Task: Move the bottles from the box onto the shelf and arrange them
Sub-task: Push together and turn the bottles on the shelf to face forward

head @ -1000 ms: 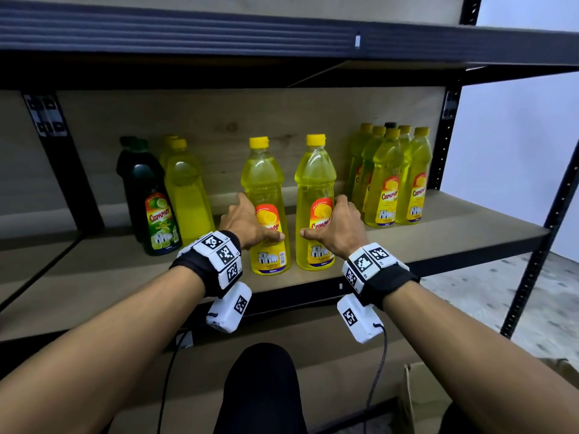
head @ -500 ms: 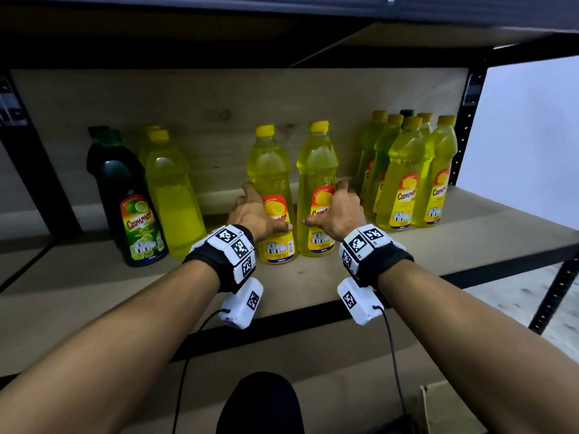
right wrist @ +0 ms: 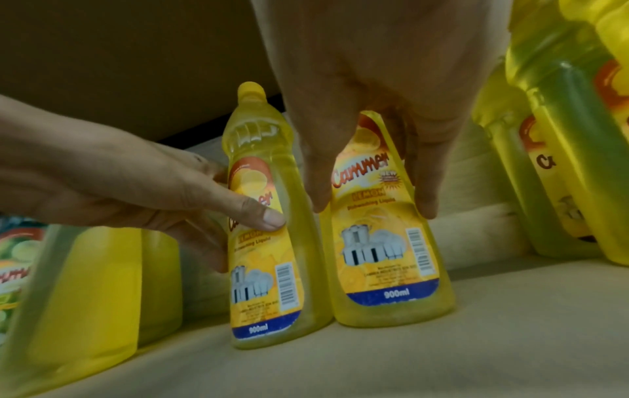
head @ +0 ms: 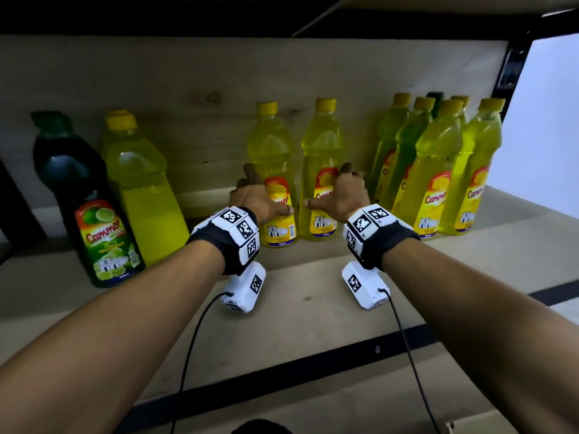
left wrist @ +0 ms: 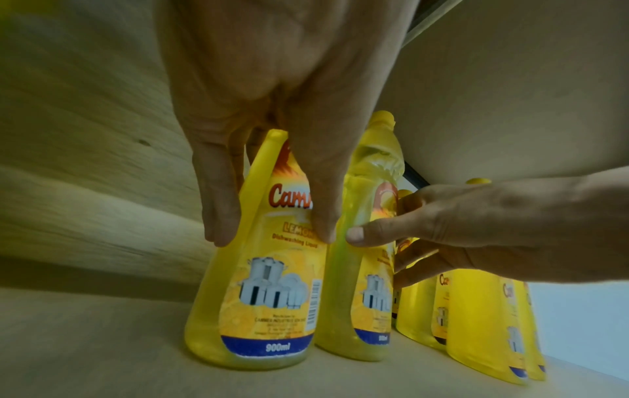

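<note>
Two yellow lemon dish-liquid bottles stand upright side by side on the wooden shelf board [head: 313, 308]. My left hand [head: 260, 195] grips the left bottle [head: 272, 151] at its label, thumb in front and fingers round its left side [left wrist: 218, 215]. My right hand [head: 340, 192] grips the right bottle [head: 322, 145] the same way, with its thumb [right wrist: 316, 188] on the label's left edge. In the right wrist view both bottle bases [right wrist: 381, 309] sit flat on the board. The two thumbs nearly meet between the bottles. The box is out of view.
A dark green lime bottle [head: 91, 214] and yellow bottles [head: 144, 198] stand at the left. Several yellow bottles [head: 438, 183] cluster at the right, close to my right hand. The back panel [head: 188, 89] is just behind; the upper shelf hangs low overhead.
Both hands have slid their bottles deeper onto the shelf, toward the back panel, keeping their grips. My head has moved closer and lower.
</note>
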